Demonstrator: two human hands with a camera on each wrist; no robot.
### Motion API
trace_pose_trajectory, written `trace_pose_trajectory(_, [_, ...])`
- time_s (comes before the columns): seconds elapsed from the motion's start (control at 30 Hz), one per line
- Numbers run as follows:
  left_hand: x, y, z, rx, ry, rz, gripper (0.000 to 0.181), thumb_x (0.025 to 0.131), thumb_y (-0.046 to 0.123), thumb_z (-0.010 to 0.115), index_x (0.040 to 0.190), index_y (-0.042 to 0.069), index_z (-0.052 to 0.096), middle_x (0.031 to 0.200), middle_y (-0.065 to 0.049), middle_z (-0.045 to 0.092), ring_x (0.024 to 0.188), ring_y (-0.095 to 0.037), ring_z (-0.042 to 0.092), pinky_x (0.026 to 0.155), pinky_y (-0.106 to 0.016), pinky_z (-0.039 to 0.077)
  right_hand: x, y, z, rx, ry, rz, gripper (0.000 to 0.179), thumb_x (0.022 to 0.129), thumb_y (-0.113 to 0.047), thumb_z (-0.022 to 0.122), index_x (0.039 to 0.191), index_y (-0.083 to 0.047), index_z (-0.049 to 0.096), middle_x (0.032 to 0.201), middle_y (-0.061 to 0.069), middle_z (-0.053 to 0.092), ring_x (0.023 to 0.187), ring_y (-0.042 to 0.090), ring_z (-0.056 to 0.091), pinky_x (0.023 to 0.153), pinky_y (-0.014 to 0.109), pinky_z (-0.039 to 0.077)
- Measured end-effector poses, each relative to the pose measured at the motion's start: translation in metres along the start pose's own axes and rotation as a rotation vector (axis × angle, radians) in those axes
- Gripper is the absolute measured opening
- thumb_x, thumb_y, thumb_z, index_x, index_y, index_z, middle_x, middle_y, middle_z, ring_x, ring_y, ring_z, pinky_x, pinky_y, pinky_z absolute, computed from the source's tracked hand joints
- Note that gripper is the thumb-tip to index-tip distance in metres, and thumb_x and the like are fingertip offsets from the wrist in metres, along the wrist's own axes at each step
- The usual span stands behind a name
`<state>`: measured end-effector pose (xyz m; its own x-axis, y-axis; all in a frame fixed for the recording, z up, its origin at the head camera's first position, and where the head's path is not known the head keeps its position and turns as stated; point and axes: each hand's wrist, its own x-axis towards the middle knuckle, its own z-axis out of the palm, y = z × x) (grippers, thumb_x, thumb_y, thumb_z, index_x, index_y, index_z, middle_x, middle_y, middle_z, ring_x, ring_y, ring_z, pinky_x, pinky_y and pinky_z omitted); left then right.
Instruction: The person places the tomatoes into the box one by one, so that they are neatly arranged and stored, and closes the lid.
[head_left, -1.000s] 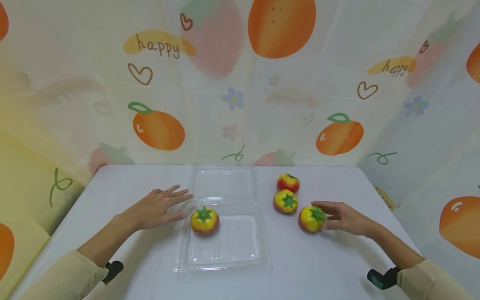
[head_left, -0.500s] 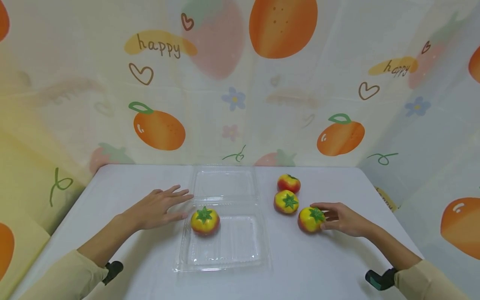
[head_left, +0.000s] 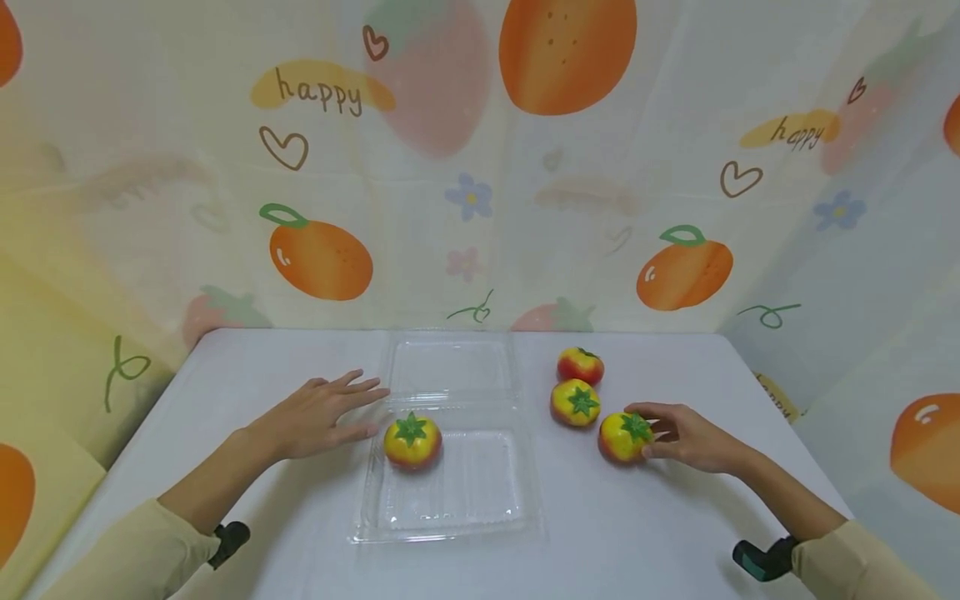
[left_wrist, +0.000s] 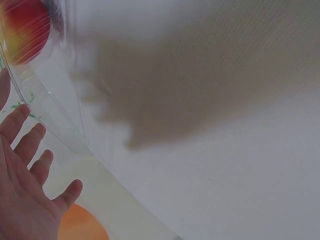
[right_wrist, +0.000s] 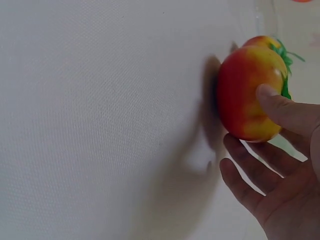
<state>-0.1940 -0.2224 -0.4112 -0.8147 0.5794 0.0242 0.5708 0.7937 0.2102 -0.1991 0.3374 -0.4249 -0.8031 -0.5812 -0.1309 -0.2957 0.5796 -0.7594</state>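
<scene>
Found left hand point(head_left: 318, 417) spread wide, right hand point(head_left: 693, 437) pinching nearest toy tomato point(head_left: 620, 438); judged light, firm, slightly slippery, best gripped around sides.

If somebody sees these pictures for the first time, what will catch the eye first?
Probably the bright colours: one red-and-yellow fruit sits in the open clear container, and three more fruits lie to its right on the white table. The right hand holds the nearest of those three between thumb and fingers. Behind, large oranges are printed on the pale backdrop.
</scene>
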Motion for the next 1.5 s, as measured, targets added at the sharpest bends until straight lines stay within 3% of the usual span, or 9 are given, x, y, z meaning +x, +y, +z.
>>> trace_pose_trajectory(0.37, [0.002, 0.001, 0.001, 0.007, 0.01, 0.008, 0.057, 0.096, 0.048, 0.06, 0.143, 0.016, 0.055, 0.148, -0.009, 0.052, 0.141, -0.04, 0.038, 0.102, -0.065, 0.039, -0.002, -0.007, -0.006, -0.055, 0.027, 0.048, 0.059, 0.092, -0.017, 0.072, 0.141, 0.005, 0.048, 0.137, 0.025, 0.055, 0.114, 0.038, 0.061, 0.09, 0.038, 0.056])
trace_pose_trajectory(0.83, [0.0, 0.0, 0.0, 0.004, 0.006, -0.004, 0.058, 0.096, 0.049, 0.059, 0.144, 0.017, 0.055, 0.149, -0.009, 0.051, 0.142, -0.04, 0.037, 0.103, -0.066, 0.037, 0.013, -0.043, -0.017, -0.087, 0.171, -0.07, 0.056, 0.091, -0.016, 0.073, 0.139, 0.002, 0.052, 0.135, 0.021, 0.059, 0.11, 0.033, 0.063, 0.087, 0.027, 0.055])
trace_pose_trajectory(1.27, [-0.001, -0.001, 0.0, 0.004, 0.009, 0.005, 0.057, 0.096, 0.049, 0.058, 0.144, 0.017, 0.055, 0.148, -0.009, 0.051, 0.142, -0.041, 0.037, 0.103, -0.066, 0.038, 0.036, -0.09, 0.013, -0.077, 0.087, -0.098, 0.056, 0.09, -0.023, 0.075, 0.139, -0.004, 0.054, 0.128, 0.013, 0.062, 0.105, 0.024, 0.064, 0.088, 0.03, 0.056])
trace_pose_trajectory(1.5, [0.0, -0.001, 0.0, 0.004, 0.008, 0.009, 0.058, 0.096, 0.05, 0.057, 0.144, 0.017, 0.055, 0.148, -0.009, 0.051, 0.142, -0.041, 0.036, 0.103, -0.066, 0.037, 0.05, -0.111, 0.034, -0.112, 0.031, -0.173, 0.053, 0.089, -0.026, 0.075, 0.136, -0.008, 0.058, 0.125, 0.006, 0.064, 0.102, 0.019, 0.063, 0.088, 0.039, 0.056])
